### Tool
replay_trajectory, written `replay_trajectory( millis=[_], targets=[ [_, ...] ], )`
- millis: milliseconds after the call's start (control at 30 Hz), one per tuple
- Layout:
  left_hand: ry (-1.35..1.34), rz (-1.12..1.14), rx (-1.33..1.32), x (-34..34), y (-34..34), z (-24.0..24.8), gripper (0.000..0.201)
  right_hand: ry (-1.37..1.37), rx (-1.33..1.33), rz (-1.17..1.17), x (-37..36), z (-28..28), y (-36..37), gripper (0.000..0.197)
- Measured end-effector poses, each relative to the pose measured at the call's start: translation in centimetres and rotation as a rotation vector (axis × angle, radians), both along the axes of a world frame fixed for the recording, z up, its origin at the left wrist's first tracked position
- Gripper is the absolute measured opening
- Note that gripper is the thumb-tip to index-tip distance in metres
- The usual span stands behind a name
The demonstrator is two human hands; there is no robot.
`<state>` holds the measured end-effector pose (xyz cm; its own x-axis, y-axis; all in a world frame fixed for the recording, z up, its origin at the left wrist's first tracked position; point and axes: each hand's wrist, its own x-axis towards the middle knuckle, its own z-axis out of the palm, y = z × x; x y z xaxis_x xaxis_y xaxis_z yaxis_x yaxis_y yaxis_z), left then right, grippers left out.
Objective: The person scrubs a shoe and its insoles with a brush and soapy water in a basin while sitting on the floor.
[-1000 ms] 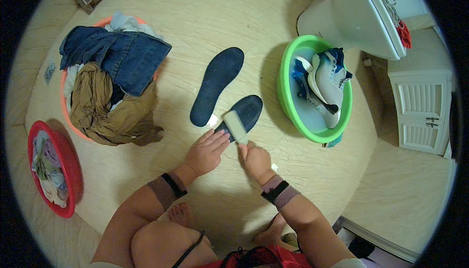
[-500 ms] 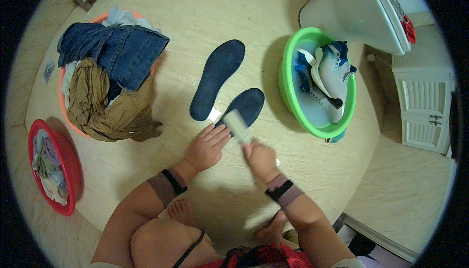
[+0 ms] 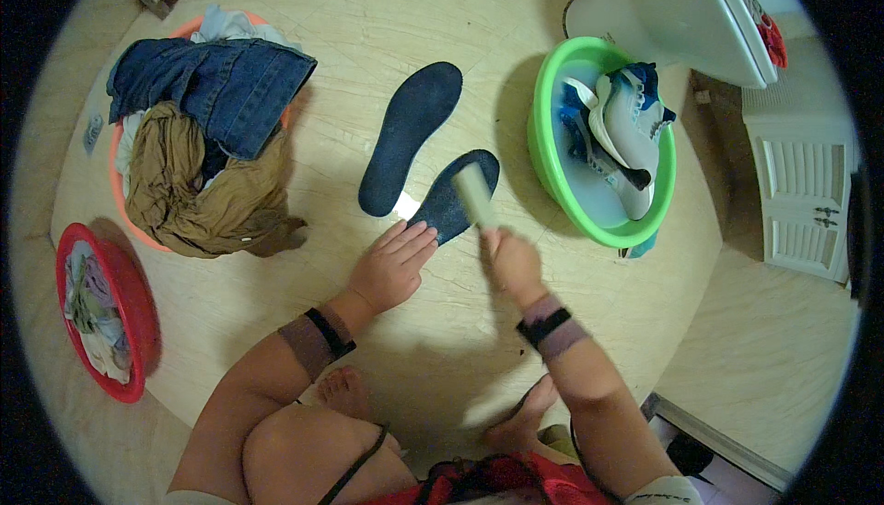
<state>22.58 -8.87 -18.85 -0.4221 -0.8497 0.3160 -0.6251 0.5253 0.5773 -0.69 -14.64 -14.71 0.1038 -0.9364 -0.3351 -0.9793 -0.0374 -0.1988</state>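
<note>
Though two insoles, one brush.

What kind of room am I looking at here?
Most likely a home bathroom, with washing laid out: a white toilet at upper right, a green basin of cloudy water holding shoes, and a heaped orange basin of clothes.

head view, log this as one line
left hand: on nearer insole | right hand: holding pale brush-like tool over it | other insole: on floor
</note>
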Motion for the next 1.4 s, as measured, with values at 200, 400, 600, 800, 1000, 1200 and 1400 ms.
replay_trajectory(
  millis=[200,400,600,800,1000,1200,1400],
  targets=[
    [-0.011,-0.011,-0.006,0.2,-0.1,0.0,0.042,-0.043,0.017,-0.021,2.8,-0.4,2.1,0.048],
    [-0.015,0.0,-0.004,-0.1,-0.1,0.6,0.041,-0.01,-0.008,0.048,0.9,0.5,-1.4,0.049],
    [-0.038,-0.021,-0.017,0.3,-0.4,0.7,0.04,-0.072,-0.008,-0.077,3.3,0.0,-0.1,0.049],
    [0.056,0.027,0.009,0.2,-1.0,1.7,0.039,-0.465,0.067,-0.17,0.9,-0.1,5.2,0.051],
    [-0.151,0.346,0.034,1.0,-6.1,4.9,0.052,-0.418,0.111,-0.357,-2.7,0.9,5.1,0.056],
    [-0.184,0.429,0.207,1.6,-8.6,2.1,0.067,-0.49,0.185,-0.464,-3.2,-0.4,5.7,0.057],
    [0.566,0.505,0.679,3.4,-8.7,2.5,0.062,-0.591,0.379,-0.626,-2.4,1.3,5.0,0.058]
  ],
)
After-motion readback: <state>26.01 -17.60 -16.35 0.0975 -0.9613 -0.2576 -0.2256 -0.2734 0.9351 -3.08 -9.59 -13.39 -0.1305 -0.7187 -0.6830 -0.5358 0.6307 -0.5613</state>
